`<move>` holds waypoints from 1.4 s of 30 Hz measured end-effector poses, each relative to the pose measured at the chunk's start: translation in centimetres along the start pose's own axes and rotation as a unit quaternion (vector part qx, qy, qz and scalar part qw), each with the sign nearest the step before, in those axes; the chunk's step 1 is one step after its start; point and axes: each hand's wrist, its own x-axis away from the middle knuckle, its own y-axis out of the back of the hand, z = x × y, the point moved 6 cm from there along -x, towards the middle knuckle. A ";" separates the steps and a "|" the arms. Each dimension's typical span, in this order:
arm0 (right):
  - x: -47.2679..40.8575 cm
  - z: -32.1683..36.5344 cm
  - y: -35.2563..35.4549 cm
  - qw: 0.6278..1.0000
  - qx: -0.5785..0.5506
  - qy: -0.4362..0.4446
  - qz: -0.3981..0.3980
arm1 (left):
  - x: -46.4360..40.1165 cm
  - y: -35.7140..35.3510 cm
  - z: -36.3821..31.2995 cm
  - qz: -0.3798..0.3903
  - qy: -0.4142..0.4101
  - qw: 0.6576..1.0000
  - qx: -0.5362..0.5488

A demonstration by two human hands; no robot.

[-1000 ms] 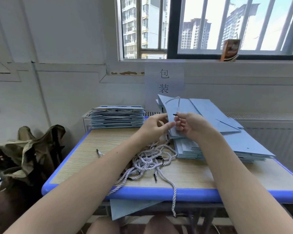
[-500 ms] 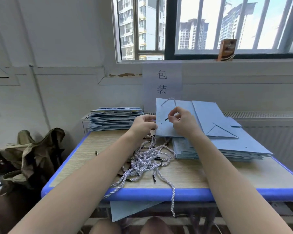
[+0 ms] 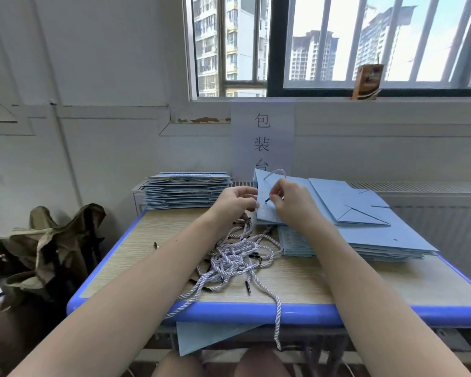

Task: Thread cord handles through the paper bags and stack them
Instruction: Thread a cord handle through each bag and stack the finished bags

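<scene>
The right hand (image 3: 291, 202) pinched the cord's black tip (image 3: 267, 200) at the blue paper bag (image 3: 324, 202); the left hand (image 3: 235, 204), fingers curled, gripped the bag's edge.

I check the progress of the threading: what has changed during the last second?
The right hand brought the cord's black tip against the lifted bag; the left hand shifted to the bag's left edge. The loose cords and both bag stacks stayed put.
</scene>
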 end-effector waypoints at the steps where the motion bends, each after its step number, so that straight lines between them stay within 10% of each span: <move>1: 0.0 -0.1 -0.1 1.000 0.005 -0.003 0.010 | 0.0 0.0 0.1 -0.001 0.001 1.000 0.000; 36: 0.4 -0.4 0.6 0.993 -0.081 -0.091 0.001 | 0.8 -0.6 -1.4 0.055 -0.066 0.988 -0.127; 42: 0.4 -1.8 0.5 0.982 -0.132 -0.136 0.011 | 0.8 0.8 -0.9 -0.030 -0.041 0.986 -0.156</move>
